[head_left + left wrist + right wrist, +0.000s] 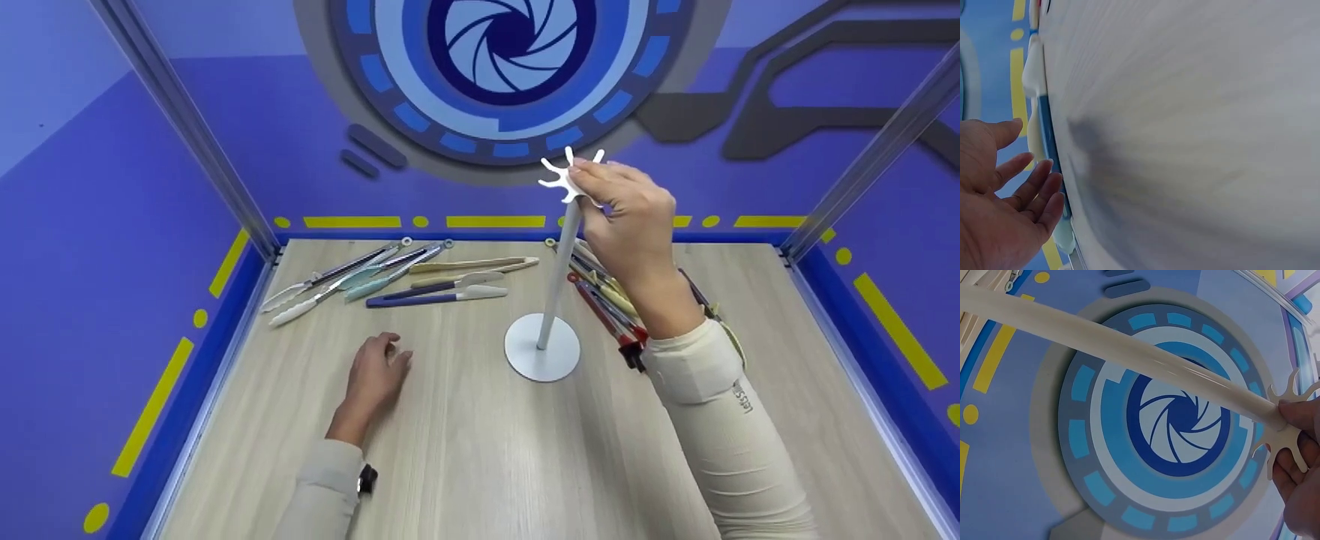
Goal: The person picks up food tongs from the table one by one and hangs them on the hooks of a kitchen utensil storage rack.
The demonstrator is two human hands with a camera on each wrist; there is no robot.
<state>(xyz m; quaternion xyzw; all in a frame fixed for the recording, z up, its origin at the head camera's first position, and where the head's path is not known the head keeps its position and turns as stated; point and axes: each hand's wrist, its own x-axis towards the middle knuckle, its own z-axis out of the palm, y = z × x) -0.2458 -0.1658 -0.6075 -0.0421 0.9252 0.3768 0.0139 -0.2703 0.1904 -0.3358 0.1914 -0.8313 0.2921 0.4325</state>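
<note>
A white stand (559, 277) with a round base (525, 349) and a hooked top rises from the table. My right hand (630, 214) pinches the hooked top (1283, 439), thumb and fingers on either side of it, as the right wrist view shows. Over the table's left half, my left hand (379, 375) holds nothing; its fingers are loosely bent in the left wrist view. Nearest to it lie tongs with dark blue arms (412, 300) and white tips. Beige tongs (480, 264) lie behind those.
At the back left lie teal tongs (397, 271) and white-tipped tongs (300, 307). Red-handled tongs (600, 306) and yellow ones (616, 298) lie right of the stand, partly hidden by my right arm. A blue patterned wall (247, 135) closes off the back.
</note>
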